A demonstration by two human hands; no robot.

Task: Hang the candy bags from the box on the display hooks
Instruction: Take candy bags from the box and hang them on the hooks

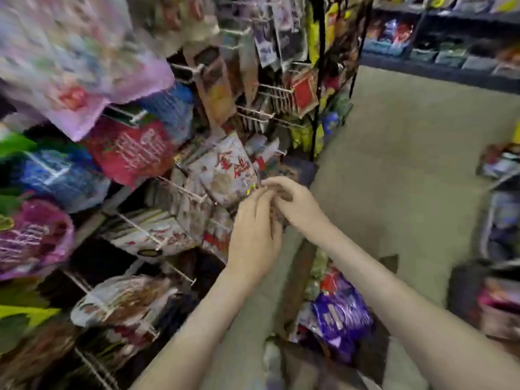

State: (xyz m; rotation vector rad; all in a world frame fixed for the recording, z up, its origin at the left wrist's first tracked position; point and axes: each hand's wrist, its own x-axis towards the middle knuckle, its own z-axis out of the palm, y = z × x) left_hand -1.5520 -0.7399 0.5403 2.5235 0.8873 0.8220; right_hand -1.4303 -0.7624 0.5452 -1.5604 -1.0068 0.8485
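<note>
Partway through. Plenty hung already across the display hooks [180,190]; more left down in the box [302,266] on the floor, purple bags [340,313] among them. Seemingly threading the white candy bag [225,170] onto a mid-rack hook, pinched at its edge between left hand [253,237] and right hand [292,201], fingers curled, blurry.

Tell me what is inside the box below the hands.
Inside the box, a purple candy bag lies on top, with red and greenish packets beside it. Anything beneath them is covered; blur hides the labels.
</note>
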